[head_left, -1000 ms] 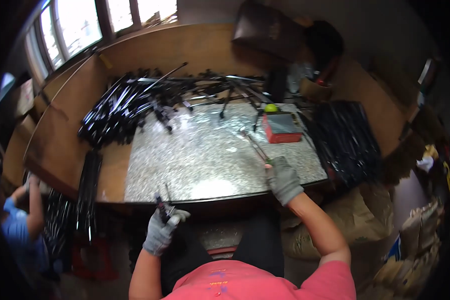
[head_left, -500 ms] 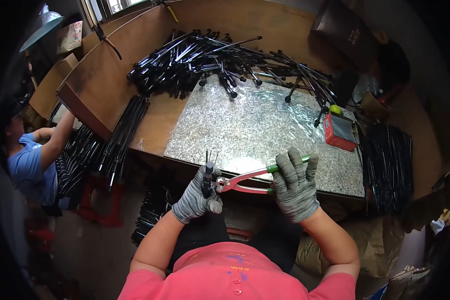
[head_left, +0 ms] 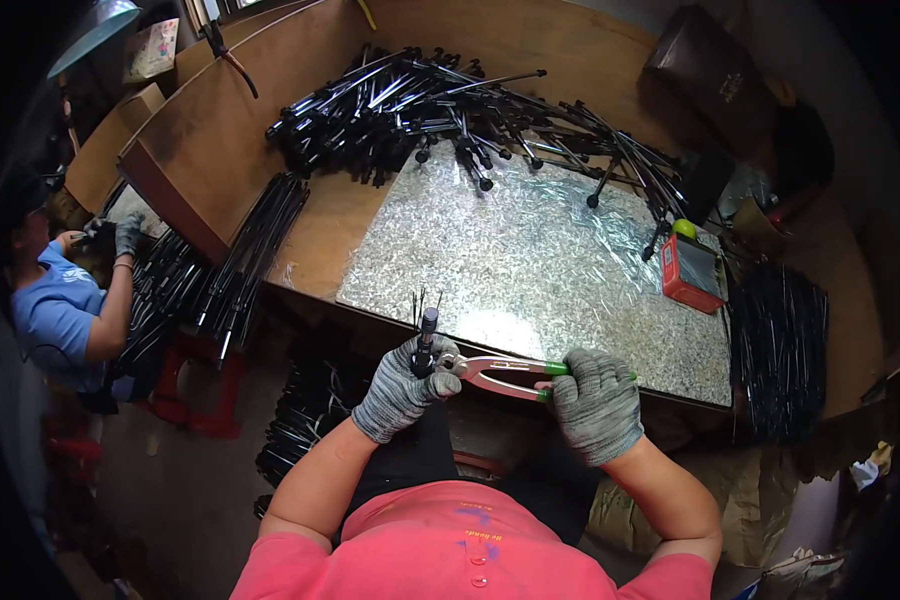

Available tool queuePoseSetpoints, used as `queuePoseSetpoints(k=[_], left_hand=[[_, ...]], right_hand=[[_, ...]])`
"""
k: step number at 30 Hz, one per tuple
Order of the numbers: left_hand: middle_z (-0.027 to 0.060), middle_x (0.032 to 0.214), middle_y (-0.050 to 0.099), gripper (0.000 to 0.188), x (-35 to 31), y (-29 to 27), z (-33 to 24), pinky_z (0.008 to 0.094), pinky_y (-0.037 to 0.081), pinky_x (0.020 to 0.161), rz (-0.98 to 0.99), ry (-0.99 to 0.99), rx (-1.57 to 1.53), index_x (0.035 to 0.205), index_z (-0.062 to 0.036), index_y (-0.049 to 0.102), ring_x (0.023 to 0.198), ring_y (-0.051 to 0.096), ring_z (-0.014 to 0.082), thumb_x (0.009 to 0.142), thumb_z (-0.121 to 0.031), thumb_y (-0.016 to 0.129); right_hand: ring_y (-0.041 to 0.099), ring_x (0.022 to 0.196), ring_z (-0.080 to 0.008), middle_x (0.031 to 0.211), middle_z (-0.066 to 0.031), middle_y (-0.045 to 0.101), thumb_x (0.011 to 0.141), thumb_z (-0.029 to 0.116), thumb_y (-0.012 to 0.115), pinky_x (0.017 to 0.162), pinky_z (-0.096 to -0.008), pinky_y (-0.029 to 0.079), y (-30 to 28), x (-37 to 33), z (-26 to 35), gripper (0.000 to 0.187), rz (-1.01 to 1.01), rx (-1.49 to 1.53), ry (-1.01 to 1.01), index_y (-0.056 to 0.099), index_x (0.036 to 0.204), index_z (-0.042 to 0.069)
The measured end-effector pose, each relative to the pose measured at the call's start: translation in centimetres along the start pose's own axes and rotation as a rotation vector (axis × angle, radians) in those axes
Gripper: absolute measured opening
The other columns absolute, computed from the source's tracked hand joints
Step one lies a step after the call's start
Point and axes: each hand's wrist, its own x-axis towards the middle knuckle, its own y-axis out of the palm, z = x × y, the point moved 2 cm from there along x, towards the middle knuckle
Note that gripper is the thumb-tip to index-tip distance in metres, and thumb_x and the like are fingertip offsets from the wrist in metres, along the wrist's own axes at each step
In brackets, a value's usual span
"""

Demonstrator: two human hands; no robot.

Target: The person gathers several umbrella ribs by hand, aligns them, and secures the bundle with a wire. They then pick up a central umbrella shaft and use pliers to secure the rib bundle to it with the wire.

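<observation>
My left hand (head_left: 395, 393), in a grey knit glove, is closed around a dark rod-like part with a black collar (head_left: 428, 322). The part stands roughly upright, and thin dark rods stick up just beyond it. My right hand (head_left: 600, 408), gloved alike, has its fingers wrapped round the green grips of red-handled pincers (head_left: 490, 364). Their metal jaws point left and meet the part beside my left thumb; the exact bite is hidden. Both hands are in front of the near edge of a speckled stone slab (head_left: 470, 250).
A heap of black shiny rods (head_left: 390, 110) covers the back of the wooden bench. Bundles of thin black rods (head_left: 780, 350) lie at the right, others (head_left: 265, 240) at the left. A red box (head_left: 692, 275) sits on the slab. A person in blue (head_left: 70, 310) works at far left.
My right fingers, spread over the handles before, are now curled round them. The pincers have tilted, their handle end lower. At far left the other person's gloved hands have come into view.
</observation>
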Motion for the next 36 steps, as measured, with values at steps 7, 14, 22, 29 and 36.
queuePoseSetpoints(k=[7, 14, 22, 29, 36], left_hand=[[0.0017, 0.081, 0.061, 0.060, -0.4, -0.6, -0.2, 0.0231, 0.045, 0.066, 0.241, -0.037, 0.055, 0.094, -0.0032, 0.060, 0.072, 0.055, 0.0088, 0.055, -0.041, 0.085], [0.0005, 0.079, 0.060, 0.064, -0.6, 0.2, -0.7, 0.0237, 0.044, 0.068, 0.165, -0.123, 0.170, 0.088, -0.0038, 0.062, 0.074, 0.055, 0.0085, 0.050, -0.051, 0.084], [-0.0035, 0.066, 0.051, 0.066, -0.3, 0.0, -0.9, 0.0234, 0.043, 0.062, 0.131, 0.015, 0.152, 0.092, -0.0043, 0.058, 0.062, 0.051, 0.0072, 0.053, -0.051, 0.083], [-0.0053, 0.060, 0.045, 0.073, -0.4, -1.6, 0.5, 0.0218, 0.042, 0.054, 0.147, 0.001, -0.043, 0.102, -0.0031, 0.053, 0.052, 0.046, 0.0060, 0.053, -0.047, 0.084], [-0.0075, 0.056, 0.042, 0.080, -0.4, -1.8, 0.6, 0.0222, 0.042, 0.051, 0.115, 0.016, -0.045, 0.105, -0.0028, 0.051, 0.051, 0.046, 0.0062, 0.048, -0.046, 0.085]], right_hand=[[0.061, 0.072, -0.0307, 0.081, -0.0142, 0.059, 0.082, 0.030, 0.061, 0.063, -0.0381, 0.050, 1.7, -1.9, 1.4, 0.031, 0.742, 0.707, 0.324, 0.052, 0.094, 0.003], [0.061, 0.089, -0.0210, 0.087, -0.0107, 0.062, 0.085, 0.030, 0.060, 0.077, -0.0301, 0.047, 1.9, -1.8, 2.4, 0.040, 0.624, 0.975, 0.443, 0.054, 0.110, 0.000], [0.059, 0.062, -0.0152, 0.078, -0.0074, 0.062, 0.086, 0.029, 0.057, 0.058, -0.0270, 0.047, 3.9, -3.8, 0.6, 0.031, 1.027, 1.631, 0.686, 0.060, 0.105, 0.005], [0.058, 0.057, -0.0193, 0.071, -0.0099, 0.060, 0.086, 0.026, 0.059, 0.054, -0.0288, 0.046, 3.6, -4.1, 3.3, 0.022, 0.669, 1.294, 0.501, 0.061, 0.093, 0.006], [0.059, 0.060, -0.0226, 0.072, -0.0098, 0.059, 0.084, 0.027, 0.062, 0.053, -0.0299, 0.046, 1.2, -2.6, 2.1, 0.023, 0.074, 0.705, 0.421, 0.058, 0.086, 0.005]])
